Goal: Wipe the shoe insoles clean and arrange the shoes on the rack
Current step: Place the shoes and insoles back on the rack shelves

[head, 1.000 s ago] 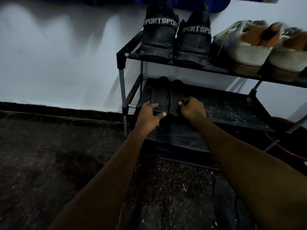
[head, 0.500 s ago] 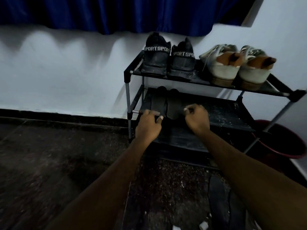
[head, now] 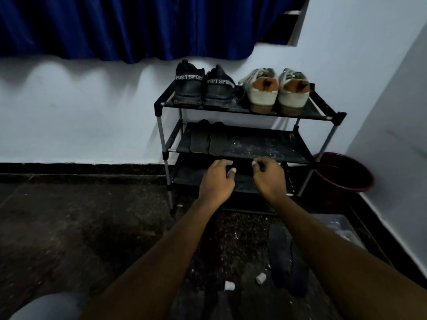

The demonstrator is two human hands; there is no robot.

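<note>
Dim corner: white wall (head: 92, 112), blue curtain (head: 115, 26), dark speckled floor (head: 92, 227). The rack (head: 242, 111) carries black sports shoes (head: 203, 91) and white sneakers (head: 276, 93) on top, with two dark insoles (head: 208, 140) flat on the middle shelf. The left hand (head: 217, 179) and right hand (head: 269, 179) hover in front of the rack, loosely curled and empty. A further insole (head: 280, 250) lies on the floor. Judgement: one placement is complete, and the next move is to reach down for that insole.

Dim and bluish; wall (head: 80, 116) above the left hand (head: 216, 181) glows softly, floor (head: 69, 227) beside it goes murky, edges bow.
</note>
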